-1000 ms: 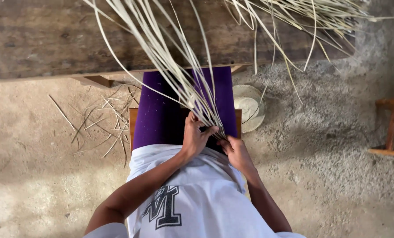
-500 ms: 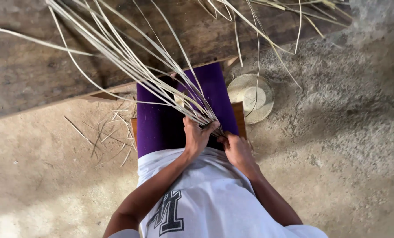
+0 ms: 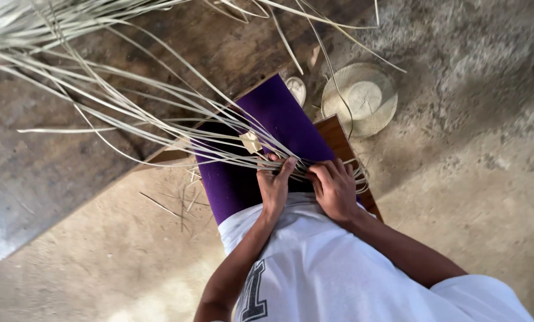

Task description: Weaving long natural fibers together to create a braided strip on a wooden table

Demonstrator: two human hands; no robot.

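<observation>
Pale straw strips [image 3: 159, 113] fan out from the person's lap over a purple cloth [image 3: 279, 119], where the left hand [image 3: 274, 186] and right hand [image 3: 334, 189] close their fingers on the gathered ends. A rough concrete floor [image 3: 476, 179] lies below, a worn wooden bench [image 3: 70, 155] along its far edge. Whatever is being woven is hidden under the hands; a round straw basket [image 3: 360, 98] holds nothing I can make out.

packages: none | labels: none | signs: none | screens: none
</observation>
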